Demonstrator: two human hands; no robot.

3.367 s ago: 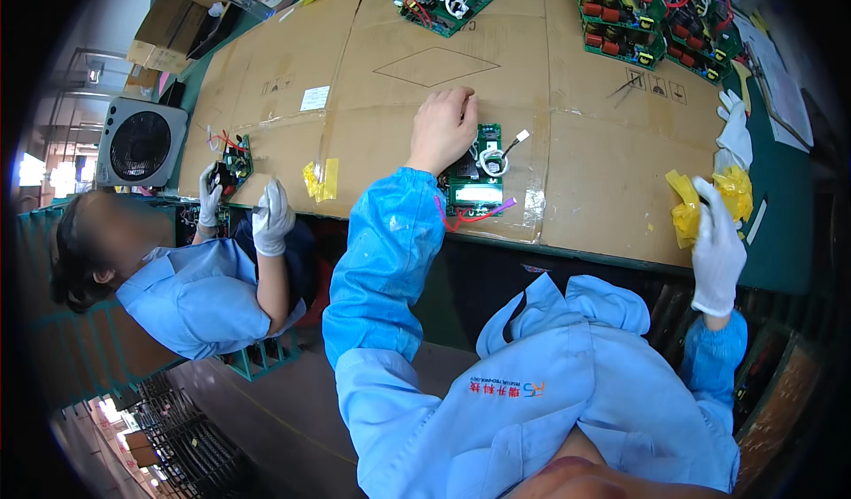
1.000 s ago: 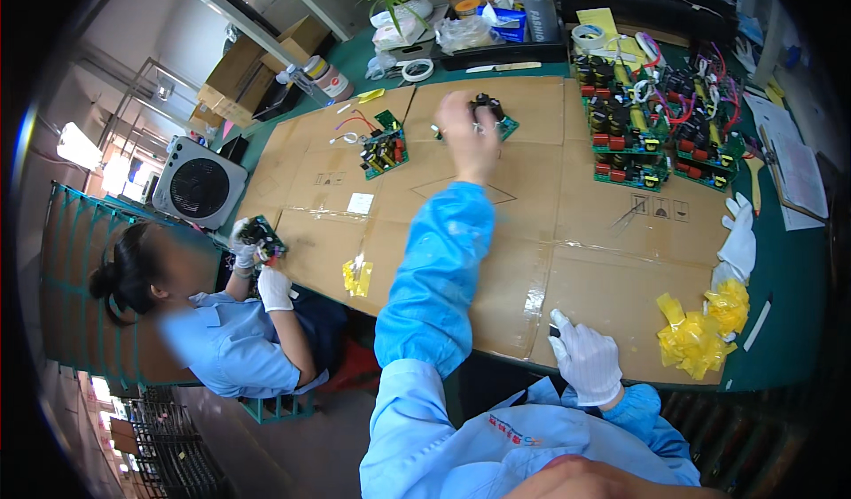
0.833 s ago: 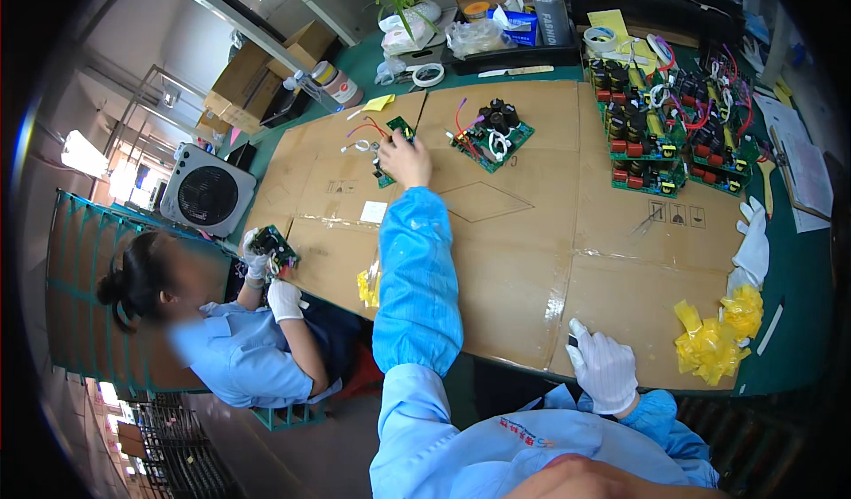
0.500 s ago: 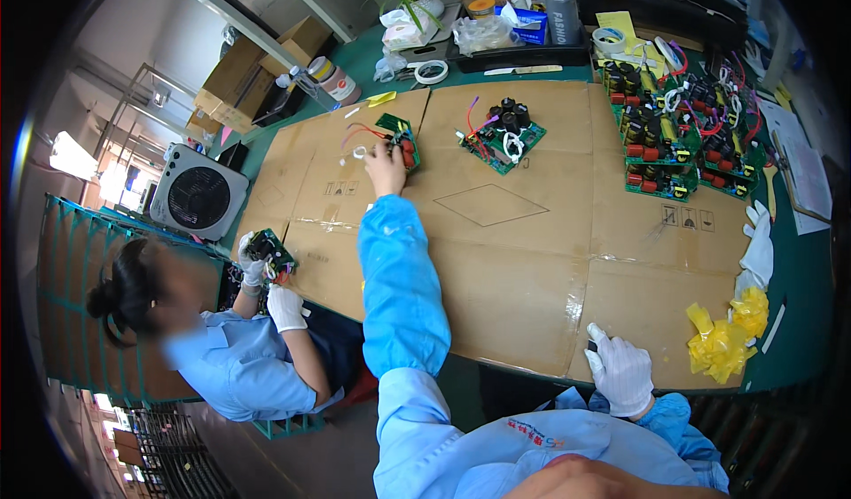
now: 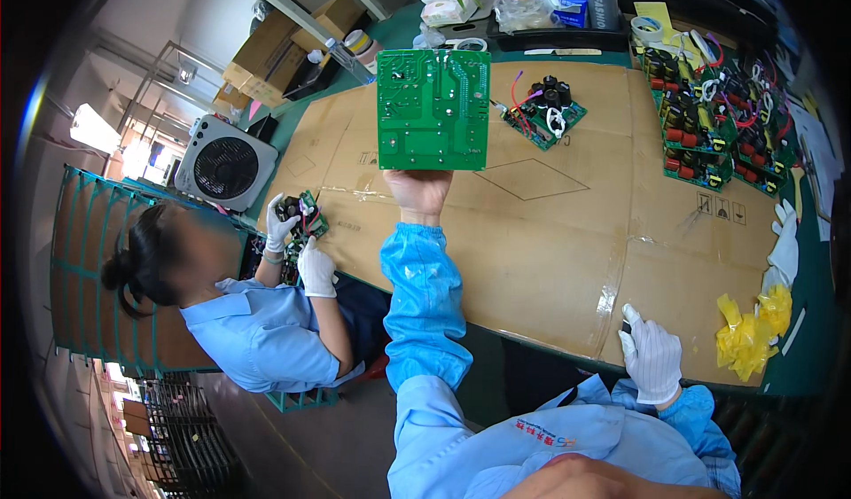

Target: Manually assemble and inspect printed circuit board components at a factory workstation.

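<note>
My bare left hand (image 5: 417, 191) grips a green circuit board (image 5: 433, 113) by its lower edge and holds it up above the cardboard. The board stands nearly upright, its flat soldered side facing me; the components behind are hidden. At the near edge of the cardboard rests my right hand (image 5: 653, 357) in a white striped glove, fingers curled. Something small and dark shows by its thumb, too little to name. Beyond the raised board, to its right, another circuit board (image 5: 545, 113) lies component side up, with black cylinders and red, purple and white wires.
Brown cardboard (image 5: 532, 260) covers the table. Stacked circuit boards (image 5: 700, 118) stand at the far right, with a white glove (image 5: 784, 246) and yellow crumpled plastic (image 5: 749, 331) nearer. At left, a co-worker (image 5: 257, 313) in white gloves handles another board (image 5: 306, 215). A fan (image 5: 226, 164) stands beyond.
My left hand has lifted the circuit board off the cardboard and turned its soldered side toward me. The view has shifted slightly left. My right hand stays at the table edge.
</note>
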